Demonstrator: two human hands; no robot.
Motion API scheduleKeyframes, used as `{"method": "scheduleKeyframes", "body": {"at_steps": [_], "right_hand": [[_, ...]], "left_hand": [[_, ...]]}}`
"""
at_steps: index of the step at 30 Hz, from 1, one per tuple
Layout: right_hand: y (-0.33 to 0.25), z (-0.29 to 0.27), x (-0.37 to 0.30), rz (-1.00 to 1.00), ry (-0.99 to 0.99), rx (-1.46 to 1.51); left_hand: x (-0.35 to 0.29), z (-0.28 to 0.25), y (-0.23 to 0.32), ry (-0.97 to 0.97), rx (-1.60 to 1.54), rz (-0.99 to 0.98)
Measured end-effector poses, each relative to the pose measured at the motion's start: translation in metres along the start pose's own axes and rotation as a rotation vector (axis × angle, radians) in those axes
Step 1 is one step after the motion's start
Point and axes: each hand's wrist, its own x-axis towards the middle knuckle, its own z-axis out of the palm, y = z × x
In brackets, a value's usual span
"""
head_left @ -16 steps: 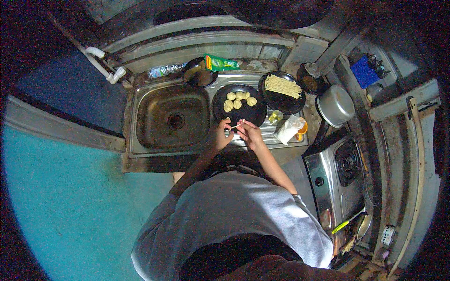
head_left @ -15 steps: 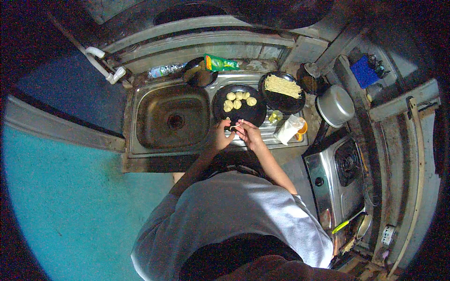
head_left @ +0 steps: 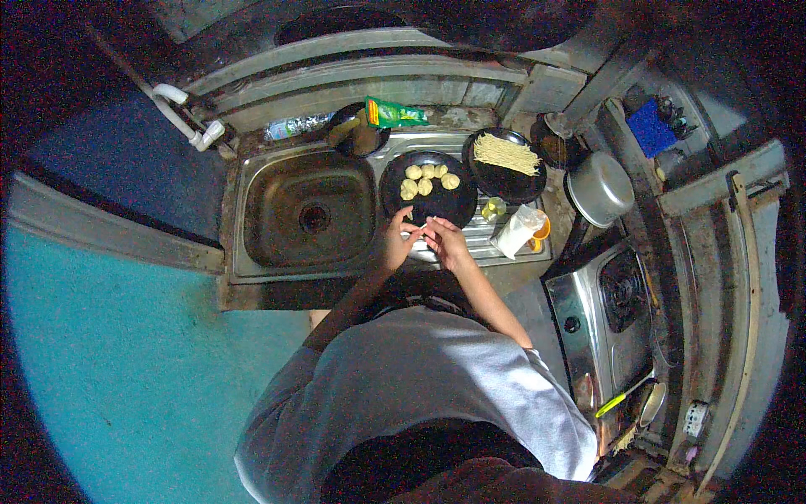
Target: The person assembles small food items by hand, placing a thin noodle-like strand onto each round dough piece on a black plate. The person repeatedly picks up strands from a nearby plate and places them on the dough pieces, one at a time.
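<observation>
My left hand [head_left: 397, 241] and my right hand [head_left: 447, 242] meet just in front of the near rim of a round black plate [head_left: 430, 204]. Between their pinched fingertips is a thin pale strip of dough [head_left: 421, 227], held at both ends and partly covered by the fingers. Several round cream-coloured dough balls [head_left: 426, 187] sit grouped on the far half of that plate. To its right, a second black plate [head_left: 495, 186] bears a bundle of thin pale strands [head_left: 506, 156].
A steel sink basin [head_left: 285, 202] lies to the left. Right of my hands stand a small clear cup [head_left: 494, 208], a white bag [head_left: 519, 232] and an orange cup [head_left: 543, 228]. Farther right are a metal pot [head_left: 601, 190] and a gas stove [head_left: 596, 307]. A green packet [head_left: 395, 114] lies behind.
My fingertips have shifted slightly, and the pale strip between them shows shorter and straighter than before. The plates and the dough balls stay in place.
</observation>
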Motion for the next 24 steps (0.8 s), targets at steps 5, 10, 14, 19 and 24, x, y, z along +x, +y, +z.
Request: {"method": "scheduleKeyframes", "body": {"at_steps": [5, 10, 14, 19, 24], "right_hand": [[-0.006, 0.006, -0.007, 0.006, -0.010, 0.062], [-0.001, -0.001, -0.004, -0.005, -0.076, -0.002], [0.001, -0.002, -0.002, 0.019, -0.103, -0.028], [-0.001, 0.001, -0.003, 0.045, -0.085, -0.036], [-0.001, 0.004, -0.005, 0.047, -0.127, 0.031]], "left_hand": [[0.001, 0.002, -0.019, 0.051, 0.040, 0.056], [-0.001, 0.006, -0.018, -0.082, -0.107, -0.036], [-0.003, 0.008, -0.021, -0.109, -0.163, -0.139], [0.001, 0.011, -0.025, 0.080, -0.051, 0.125], [-0.002, 0.004, -0.008, 0.024, -0.135, -0.079]]}}
